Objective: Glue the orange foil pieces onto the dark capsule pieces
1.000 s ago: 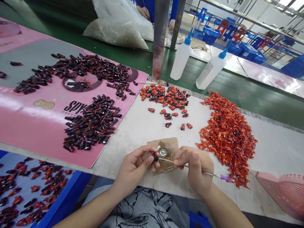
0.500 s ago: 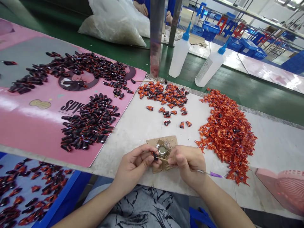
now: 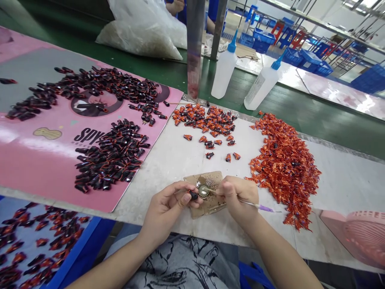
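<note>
- Near edge of the white worktop point(image 3: 168, 160) ran just below the cardboard scrap point(image 3: 214, 205). Both forearms crossed that edge, and the scrap sat close to it.
- Blue tray point(image 3: 81, 249) holding red-black bits lay left of the scrap, nearer than the worktop edge.
- Left hand point(image 3: 167, 208), left of the scrap, was closed in a pinch. Thumb and forefinger gripped a small black piece point(image 3: 193, 195) at the scrap's left rim, other fingers curled under.
- Right hand point(image 3: 239, 196), right of the scrap, was closed around a thin stick point(image 3: 255, 205). The purple end pointed away right and the tip reached the metal cap point(image 3: 203, 190) on the scrap.
- Black piece: tiny, glossy, dark, rounded. It was held just beside the cap; could not tell whether they touched.
- Cap: round, shiny, on the scrap's far-left part. Scrap: brown, speckled.
- Pink basket point(image 3: 357, 237) sat right of the scrap, cut off by the frame edge.
- Bare worktop lay just beyond the scrap and to its left; that was the main free room.
- Orange heap point(image 3: 285, 164) crowded the scrap's right side, its near fringe close to the stick's purple end.
- Pink sheet point(image 3: 36, 160), left of the scrap, carried a black pile point(image 3: 111, 156) and a farther black spread point(image 3: 90, 86).
- Beyond the scrap lay a few loose bits, then an orange-black pile point(image 3: 207, 118).
- Farthest from the scrap: metal post point(image 3: 194, 48), two squeeze bottles point(image 3: 224, 68) on the green belt point(image 3: 315, 116), a plastic bag point(image 3: 144, 28), and another person's hand point(image 3: 177, 6) at the top edge.
</note>
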Demonstrator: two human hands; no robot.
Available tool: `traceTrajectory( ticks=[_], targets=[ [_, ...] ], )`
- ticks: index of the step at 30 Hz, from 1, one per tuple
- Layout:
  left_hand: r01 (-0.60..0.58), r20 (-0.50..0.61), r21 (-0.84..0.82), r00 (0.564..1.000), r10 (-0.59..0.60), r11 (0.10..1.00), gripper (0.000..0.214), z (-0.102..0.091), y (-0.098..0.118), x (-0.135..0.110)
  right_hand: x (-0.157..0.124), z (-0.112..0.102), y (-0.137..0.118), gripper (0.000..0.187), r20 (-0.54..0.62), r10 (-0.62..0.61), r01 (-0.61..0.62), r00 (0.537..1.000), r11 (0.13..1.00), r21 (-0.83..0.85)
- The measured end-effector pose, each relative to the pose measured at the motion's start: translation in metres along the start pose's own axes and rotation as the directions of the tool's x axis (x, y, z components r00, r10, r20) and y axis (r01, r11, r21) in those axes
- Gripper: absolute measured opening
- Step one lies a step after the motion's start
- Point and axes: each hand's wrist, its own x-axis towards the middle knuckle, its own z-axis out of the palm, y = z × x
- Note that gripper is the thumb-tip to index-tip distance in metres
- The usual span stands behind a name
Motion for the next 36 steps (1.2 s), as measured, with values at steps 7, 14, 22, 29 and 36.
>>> traceTrajectory(
  ticks=[7, 14, 22, 29, 36],
  targets=[
    [0.059, 0.000, 0.044, 0.998, -0.059, 0.997, 0.027, 0.001, 0.002, -0.001, -0.003, -0.001, -0.009, 0.051, -0.042, 0.015, -0.002, 0.999, 0.957, 0.292],
    [0.055, -0.006, 0.040, 0.999, -0.054, 0.998, 0.025, -0.001, 0.000, -0.001, -0.003, 0.000, -0.009, 0.050, 0.042, -0.037, 0.023, 0.998, 0.959, 0.283],
    [0.013, 0.006, 0.065, 1.000, -0.014, 0.998, 0.021, 0.001, 0.002, -0.001, -0.003, -0.003, -0.012, 0.051, 0.007, 0.000, -0.002, 1.000, 0.965, 0.263],
    [-0.023, 0.009, 0.128, 1.000, 0.022, 0.991, 0.022, 0.003, 0.005, -0.001, -0.002, -0.001, -0.012, 0.050, 0.007, -0.006, 0.003, 1.000, 0.958, 0.286],
    [-0.029, 0.032, 0.172, 0.999, 0.024, 0.985, 0.018, 0.003, 0.007, 0.000, -0.002, -0.001, -0.012, 0.050, 0.030, -0.004, -0.005, 1.000, 0.959, 0.283]
  ],
)
